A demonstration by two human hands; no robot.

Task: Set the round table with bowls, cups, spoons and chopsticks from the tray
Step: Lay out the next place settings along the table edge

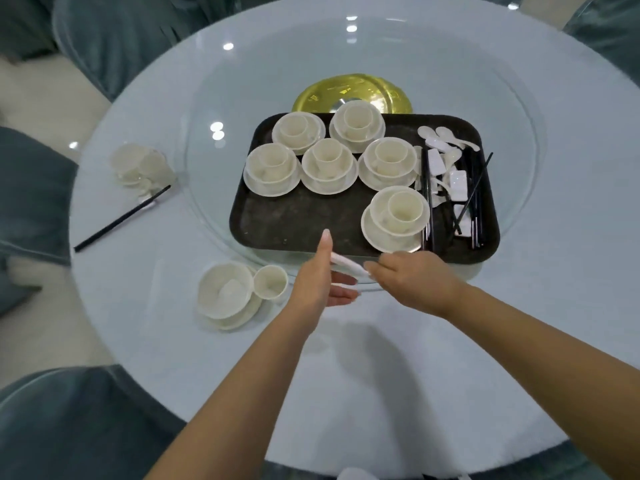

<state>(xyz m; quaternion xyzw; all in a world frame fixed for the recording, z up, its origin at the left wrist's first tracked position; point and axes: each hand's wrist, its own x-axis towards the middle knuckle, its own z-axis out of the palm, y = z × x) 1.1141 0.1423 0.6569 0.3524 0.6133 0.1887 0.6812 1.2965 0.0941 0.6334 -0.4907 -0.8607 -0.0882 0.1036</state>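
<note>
Far left on the table: a finished setting, blurry, w/ black chopsticks lying beside it, tips toward the table edge. Near-left: a bowl on its plate, a cup just beside it on the right. Left hand next, open, fingers straight, palm facing right, thumb up over the tray's front rim. Between the hands, a white spoon: right hand pinches one end, fingers curled on it; other end sits by the left palm, can't tell if it touches. Behind, the dark tray on the glass turntable, six bowl-cup stacks on it. Tray's right side: loose spoons, rests & chopsticks in a pile.
</note>
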